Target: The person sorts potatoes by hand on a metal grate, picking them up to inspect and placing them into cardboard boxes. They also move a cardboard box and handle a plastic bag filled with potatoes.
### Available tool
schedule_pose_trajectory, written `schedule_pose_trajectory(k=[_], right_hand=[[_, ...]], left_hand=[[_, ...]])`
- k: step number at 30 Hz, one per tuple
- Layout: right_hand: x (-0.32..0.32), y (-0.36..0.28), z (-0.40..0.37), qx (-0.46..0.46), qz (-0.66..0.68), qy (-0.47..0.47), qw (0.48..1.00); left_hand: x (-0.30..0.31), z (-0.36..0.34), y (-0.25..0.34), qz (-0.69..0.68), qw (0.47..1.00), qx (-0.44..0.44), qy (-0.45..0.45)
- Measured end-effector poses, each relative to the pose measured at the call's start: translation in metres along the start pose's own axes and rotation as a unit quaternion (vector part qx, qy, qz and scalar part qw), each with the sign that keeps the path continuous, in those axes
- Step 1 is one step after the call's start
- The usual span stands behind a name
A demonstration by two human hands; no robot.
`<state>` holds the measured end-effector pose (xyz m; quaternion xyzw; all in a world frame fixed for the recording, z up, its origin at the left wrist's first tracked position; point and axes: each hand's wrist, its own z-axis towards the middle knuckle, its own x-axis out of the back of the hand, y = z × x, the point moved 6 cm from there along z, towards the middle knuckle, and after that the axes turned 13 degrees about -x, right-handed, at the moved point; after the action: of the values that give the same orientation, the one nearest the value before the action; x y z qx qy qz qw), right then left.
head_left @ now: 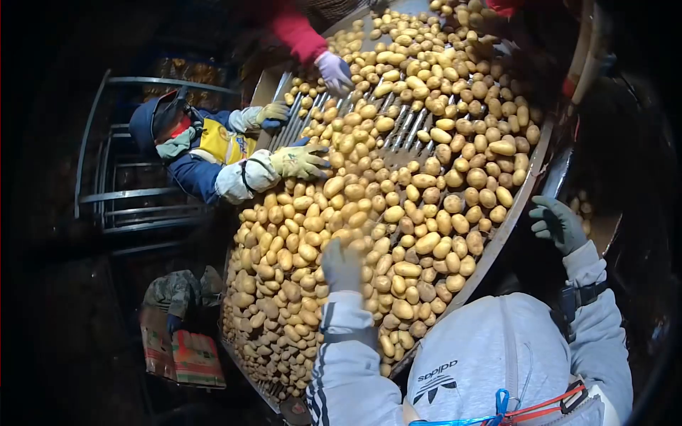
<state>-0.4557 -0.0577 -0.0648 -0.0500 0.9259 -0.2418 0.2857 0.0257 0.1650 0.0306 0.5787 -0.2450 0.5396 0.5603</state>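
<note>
Potatoes (pixel 348 192) cover a wide sorting table with metal rollers (pixel 412 128). My left hand (pixel 342 266), in a grey glove, is over the potatoes at the near side of the table, its fingers smeared by motion. Out past the table's right rim (pixel 513 220) is my right hand (pixel 560 224), also gloved, fingers loosely curved and apart with nothing in them. Beside it, a few more potatoes (pixel 584 210) lie in a chute or box.
A co-worker (pixel 192 145) in a yellow apron has both gloved hands at the potatoes on the left. Another person's red sleeve (pixel 298 32) reaches in from the top. Metal railings (pixel 149 195) stand at left; below them, someone handles printed sacks (pixel 195 358).
</note>
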Motion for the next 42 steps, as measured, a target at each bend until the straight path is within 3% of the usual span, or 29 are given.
schedule_pose_trajectory(k=[2,4,6,7,11,14,15,16,18,20,21,23,25,27,30,34,38,41,42], right_hand=[[-0.024,0.002,0.014,-0.009,-0.034,-0.009,0.999],[-0.056,0.001,0.024,-0.021,-0.038,-0.005,0.999],[-0.093,-0.001,0.034,-0.043,-0.070,-0.019,0.996],[-0.108,0.000,0.038,-0.039,-0.078,-0.038,0.995],[-0.161,0.011,0.051,-0.061,-0.089,-0.099,0.989],[-0.191,0.015,0.041,-0.055,-0.156,-0.107,0.980],[-0.198,0.019,0.041,-0.073,-0.161,-0.121,0.977],[-0.203,0.025,0.041,-0.093,-0.164,-0.134,0.973],[-0.212,0.041,0.046,-0.117,-0.174,-0.151,0.966],[-0.223,0.056,0.054,-0.125,-0.187,-0.161,0.961],[-0.235,0.051,0.042,-0.180,-0.169,-0.164,0.955],[-0.233,0.064,0.052,-0.200,-0.139,-0.168,0.955],[-0.226,0.082,0.066,-0.221,-0.070,-0.204,0.951],[-0.220,0.077,0.062,-0.211,-0.092,-0.172,0.958],[-0.219,0.064,0.050,-0.202,-0.098,-0.150,0.963],[-0.220,0.062,0.058,-0.161,-0.141,-0.126,0.969],[-0.229,0.052,0.058,-0.141,-0.200,-0.132,0.960],[-0.231,0.048,0.058,-0.105,-0.217,-0.139,0.960],[-0.229,0.050,0.061,-0.103,-0.225,-0.141,0.959]], left_hand=[[0.039,-0.004,-0.029,0.171,0.985,-0.020,0.033],[0.021,0.009,-0.036,0.180,0.983,0.003,-0.035],[-0.004,0.025,-0.032,0.283,0.955,0.005,-0.089],[-0.010,0.028,-0.027,0.322,0.940,0.053,-0.101],[-0.016,0.026,-0.044,0.290,0.954,0.009,-0.073],[0.007,0.042,-0.026,0.249,0.949,0.081,-0.173],[-0.002,0.031,-0.040,0.192,0.978,0.030,-0.072],[-0.007,0.029,-0.039,0.059,0.991,0.091,-0.078],[-0.022,0.019,-0.023,-0.208,0.951,0.211,-0.087],[-0.015,0.027,0.047,-0.256,0.937,0.166,-0.169],[-0.030,0.021,0.060,-0.325,0.919,0.129,-0.183],[-0.048,0.018,0.067,-0.402,0.891,0.093,-0.189],[-0.028,0.038,0.046,-0.266,0.955,0.053,-0.116],[-0.008,0.056,0.012,-0.146,0.987,0.038,-0.051],[0.001,0.071,-0.050,0.022,0.999,0.017,-0.021],[-0.015,0.084,-0.050,0.226,0.972,-0.005,-0.065],[-0.024,0.093,-0.061,0.160,0.977,0.049,-0.134],[-0.021,0.096,-0.054,0.136,0.976,0.072,-0.157],[-0.022,0.097,-0.051,0.135,0.981,0.044,-0.131]])
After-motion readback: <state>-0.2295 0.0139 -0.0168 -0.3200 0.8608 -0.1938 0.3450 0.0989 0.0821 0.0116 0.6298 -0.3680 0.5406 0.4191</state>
